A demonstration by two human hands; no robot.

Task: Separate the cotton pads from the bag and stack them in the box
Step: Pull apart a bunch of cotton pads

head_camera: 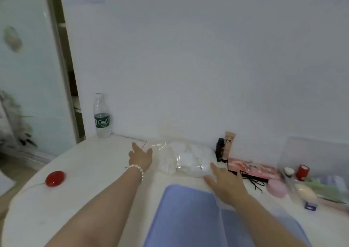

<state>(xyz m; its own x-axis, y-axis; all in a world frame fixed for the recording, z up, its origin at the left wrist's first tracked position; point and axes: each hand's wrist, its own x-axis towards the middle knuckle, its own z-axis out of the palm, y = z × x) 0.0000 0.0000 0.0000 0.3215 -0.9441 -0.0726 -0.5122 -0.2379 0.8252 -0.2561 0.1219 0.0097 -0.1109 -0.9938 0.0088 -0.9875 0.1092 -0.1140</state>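
Both hands reaching toward bag of cotton pads on white table.
Left hand [140, 157], fingers spread, empty, just left of the clear bag [184, 159]; right hand [224, 183], fingers straight, at bag's near-right edge, contact unclear from blur. Blue box [187, 216] near, between forearms. Water bottle [102, 116] far left.

i see bare table [90, 171] left of the bag [184, 158], up to the bottle [102, 115]. on its right, a dark bottle [220, 149], bb tube [228, 144], palette [253, 168] and clear organizer [311, 158] crowd in.
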